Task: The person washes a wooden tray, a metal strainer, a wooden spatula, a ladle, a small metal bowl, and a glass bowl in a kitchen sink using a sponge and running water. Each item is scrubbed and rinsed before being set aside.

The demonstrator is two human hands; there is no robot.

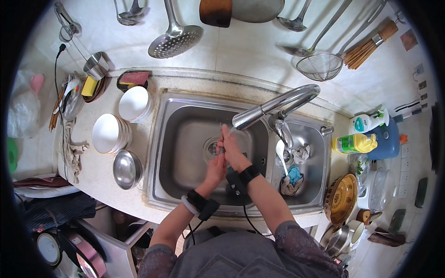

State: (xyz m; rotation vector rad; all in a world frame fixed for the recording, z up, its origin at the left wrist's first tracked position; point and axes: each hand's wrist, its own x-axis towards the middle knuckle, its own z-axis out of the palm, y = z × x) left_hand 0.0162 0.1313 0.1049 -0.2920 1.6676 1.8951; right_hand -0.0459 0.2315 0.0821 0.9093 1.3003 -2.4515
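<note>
Both hands meet over the large stainless steel sink basin [184, 153], under the spout of the chrome faucet [248, 118]. Water from it runs onto my right hand [232, 147], whose fingers point up towards the spout. Against its palm side rests my left hand [216, 169], with the fingers curled. A small greyish spot shows between the two; whether it is an object or wet skin I cannot tell. Below the fingers lies the drain strainer [211, 147], partly hidden. Each wrist wears a black strap with a small cabled box.
White bowls [106, 133] in stacks and a steel bowl [126, 170] stand left of the sink. The small basin [314, 177] holds a white spoon [281, 153] and cloths [293, 177]. Bottles [351, 143] and a brown basin [342, 198] sit right. A skimmer [177, 41] hangs above.
</note>
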